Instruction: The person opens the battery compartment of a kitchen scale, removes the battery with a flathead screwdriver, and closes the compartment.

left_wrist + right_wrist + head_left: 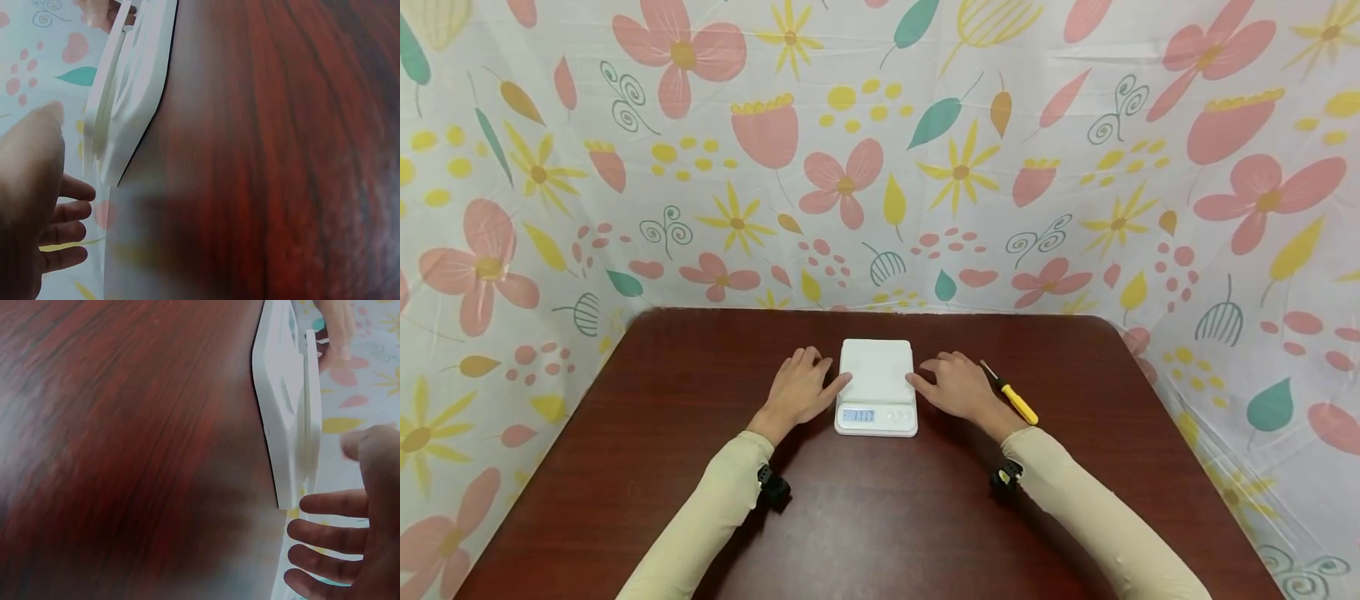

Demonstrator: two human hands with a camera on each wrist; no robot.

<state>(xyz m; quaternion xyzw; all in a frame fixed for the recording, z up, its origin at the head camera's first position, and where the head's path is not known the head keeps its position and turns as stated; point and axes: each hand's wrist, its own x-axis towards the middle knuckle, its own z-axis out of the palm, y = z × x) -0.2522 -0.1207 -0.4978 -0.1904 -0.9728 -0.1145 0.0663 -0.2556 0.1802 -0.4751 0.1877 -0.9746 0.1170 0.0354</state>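
"Cream-coloured long sleeves [700, 517] come nearest, over a glossy dark-red wooden table [880, 525]. What lies beyond?"

"One flat white plastic scale [877, 371], on the table between the left hand [799, 389] and the right hand [958, 387]."

"Gripped?"

"No, fingers [328, 537] released and loosely spread; each thumb tip [846, 379] meets a side edge from above, but I can't tell whether it touches."

"What do the wrist views add?"

"Side profile: thin platform [313, 394] raised over a sloped base [274, 387]. Only the head view shows the yellow-and-black-handled screwdriver [1019, 404] beside the right wrist."

"Any writing?"

"Digits on its small display [858, 416], perhaps 1s or 7s, too tiny to read surely."
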